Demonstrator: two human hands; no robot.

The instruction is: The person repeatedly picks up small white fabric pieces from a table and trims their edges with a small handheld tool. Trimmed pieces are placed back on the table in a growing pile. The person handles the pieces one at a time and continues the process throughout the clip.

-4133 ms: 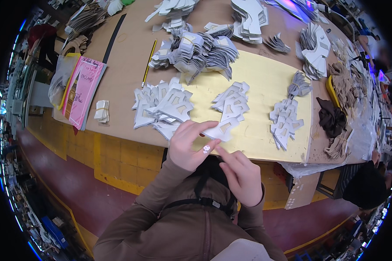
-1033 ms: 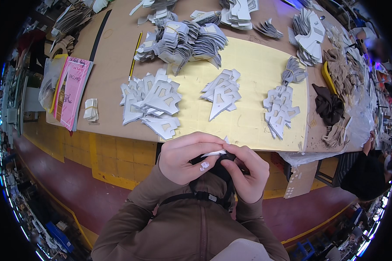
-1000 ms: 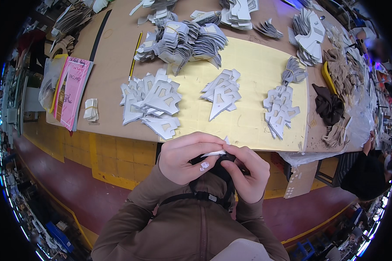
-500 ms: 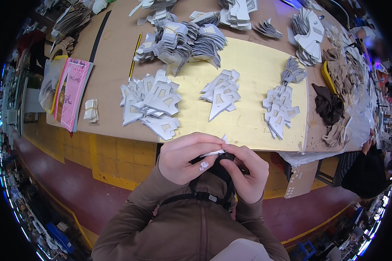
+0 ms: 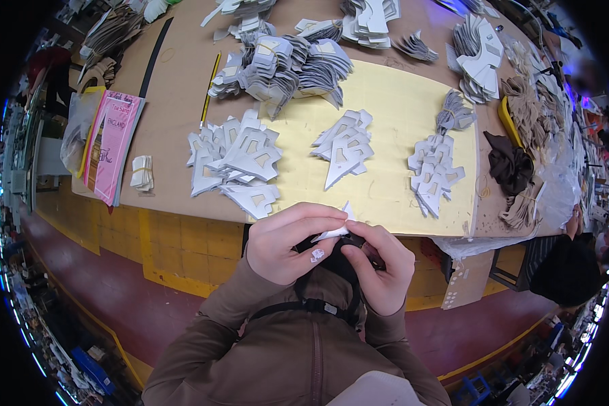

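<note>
Close to my body, just off the table's near edge, my left hand (image 5: 284, 243) and my right hand (image 5: 384, 264) come together around a white cut piece (image 5: 334, 233). The fingers of both hands pinch it, and a pointed tip of it sticks up between them; most of the piece is hidden. A small white patch (image 5: 317, 255) sits on my left thumb. Beyond my hands, three loose groups of similar pale cut pieces lie on the table: a left pile (image 5: 240, 155), a middle pile (image 5: 346, 149) and a right pile (image 5: 434, 172).
A yellow sheet (image 5: 386, 115) covers part of the brown table (image 5: 176, 88). Banded bundles of cut pieces (image 5: 277, 68) stand farther back. A pencil (image 5: 210, 88), pink booklet (image 5: 111, 149) and small white bundle (image 5: 142, 172) lie left; dark cloth (image 5: 509, 162) lies right. Another person (image 5: 565, 267) is at the right.
The white piece has tilted between my fingers, and its tip shows more above them. My right hand has shifted slightly left and my left-hand fingers slightly up. The piles stay put.
</note>
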